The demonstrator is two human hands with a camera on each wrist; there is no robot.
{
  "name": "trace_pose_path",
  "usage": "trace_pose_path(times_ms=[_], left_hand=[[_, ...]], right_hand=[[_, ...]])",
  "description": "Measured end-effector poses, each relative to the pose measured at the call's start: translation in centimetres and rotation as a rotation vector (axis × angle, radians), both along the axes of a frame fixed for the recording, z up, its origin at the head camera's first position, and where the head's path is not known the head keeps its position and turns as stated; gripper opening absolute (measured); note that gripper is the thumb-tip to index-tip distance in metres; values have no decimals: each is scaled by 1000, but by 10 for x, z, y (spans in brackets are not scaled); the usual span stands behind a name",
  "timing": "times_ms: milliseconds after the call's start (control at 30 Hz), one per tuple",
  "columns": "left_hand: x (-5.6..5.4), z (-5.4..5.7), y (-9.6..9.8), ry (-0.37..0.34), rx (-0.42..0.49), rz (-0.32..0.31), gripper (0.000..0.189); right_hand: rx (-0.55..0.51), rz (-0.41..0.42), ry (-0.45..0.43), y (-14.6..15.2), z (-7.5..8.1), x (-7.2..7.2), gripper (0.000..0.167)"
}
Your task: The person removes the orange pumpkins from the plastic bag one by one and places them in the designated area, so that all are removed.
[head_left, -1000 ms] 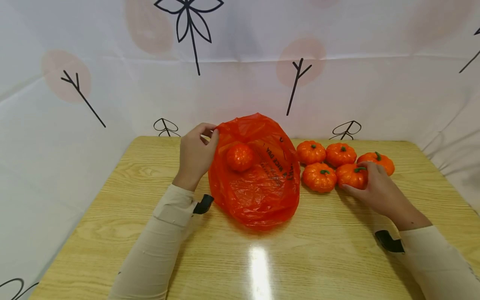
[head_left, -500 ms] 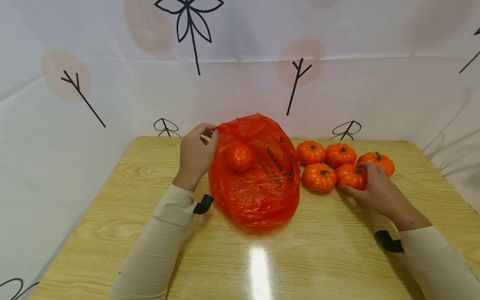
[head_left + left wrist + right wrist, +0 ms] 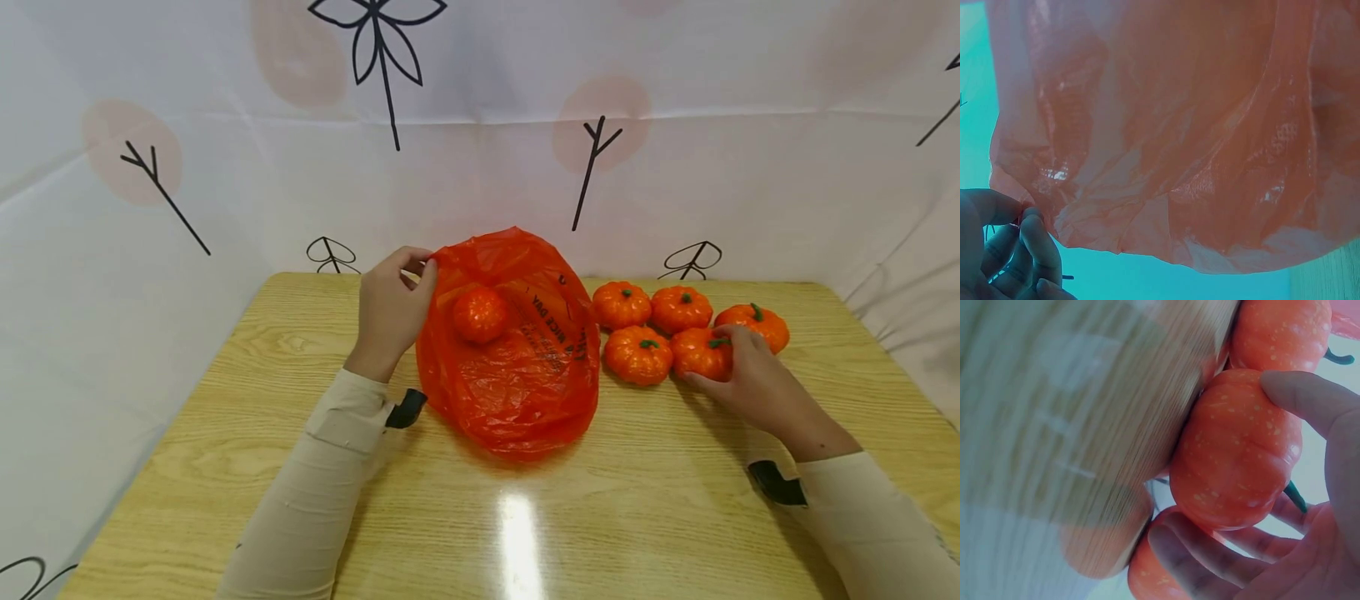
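Observation:
A red plastic bag stands spread open at the middle of the table, with one small orange pumpkin inside. My left hand pinches the bag's left rim; in the left wrist view, thumb and fingertips meet on the bag's edge. To the right, my right hand is around a front-row pumpkin with a green stem. In the right wrist view, the thumb lies against that pumpkin on one side and the fingers reach round the other. It rests on the table.
Beside it are other pumpkins: one to its left, two at the back, and one partly behind the right hand. All stand on the wooden table, near its far edge. A patterned cloth hangs behind.

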State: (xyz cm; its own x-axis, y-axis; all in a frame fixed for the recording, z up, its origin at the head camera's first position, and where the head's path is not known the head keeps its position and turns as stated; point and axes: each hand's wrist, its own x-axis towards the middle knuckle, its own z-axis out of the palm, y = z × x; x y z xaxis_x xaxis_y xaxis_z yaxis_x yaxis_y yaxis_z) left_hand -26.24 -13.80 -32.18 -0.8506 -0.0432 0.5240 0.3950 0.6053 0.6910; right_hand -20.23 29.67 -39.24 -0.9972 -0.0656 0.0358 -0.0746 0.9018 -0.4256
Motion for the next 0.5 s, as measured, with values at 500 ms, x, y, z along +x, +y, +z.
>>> trace_pose_path(times_ms=[500], left_hand=[[-1, -2, 1, -13, 3, -11, 20]], right_hand=[[43, -60, 145, -15, 20, 7, 61]])
